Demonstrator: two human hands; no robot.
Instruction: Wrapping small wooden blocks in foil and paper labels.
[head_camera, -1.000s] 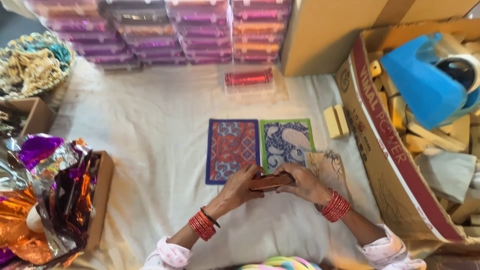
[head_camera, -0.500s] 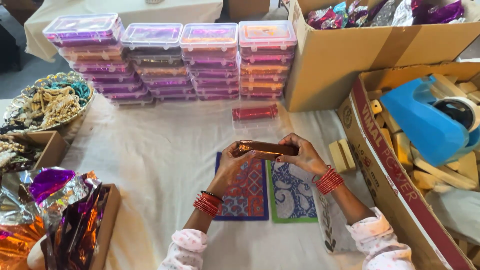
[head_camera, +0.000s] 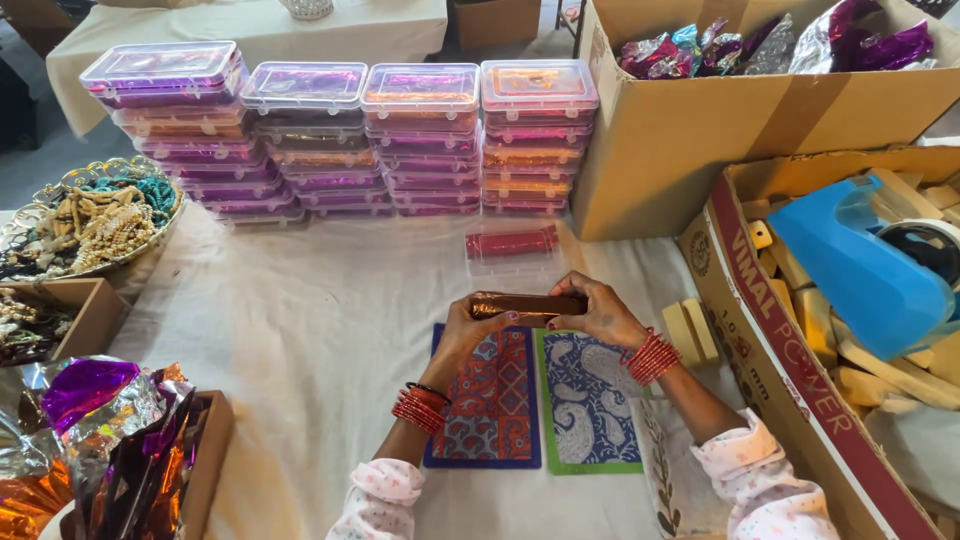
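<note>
Both hands grip one thing between them: the left hand (head_camera: 470, 325) has its fingers closed on the left end of a shiny brown cylindrical roll of bangles (head_camera: 528, 304), and the right hand (head_camera: 598, 315) is clamped on the right end. That roll is held level, raised just above the white cloth-covered surface (head_camera: 300, 330). Red bangles ring both wrists.

Directly under the hands lie two flat patterned cards side by side, touching: a red-and-blue one with a dark blue border (head_camera: 490, 400) and a blue-and-white paisley one with a green border (head_camera: 588, 405). Just beyond the roll sits a clear plastic box holding red bangles (head_camera: 512, 245). Behind it stand four stacks of clear lidded boxes with purple and orange contents (head_camera: 345, 140). Pale yellow wooden blocks (head_camera: 690, 330) lie beside the right wrist, near a cardboard box with a blue tape dispenser (head_camera: 860, 275).
</note>
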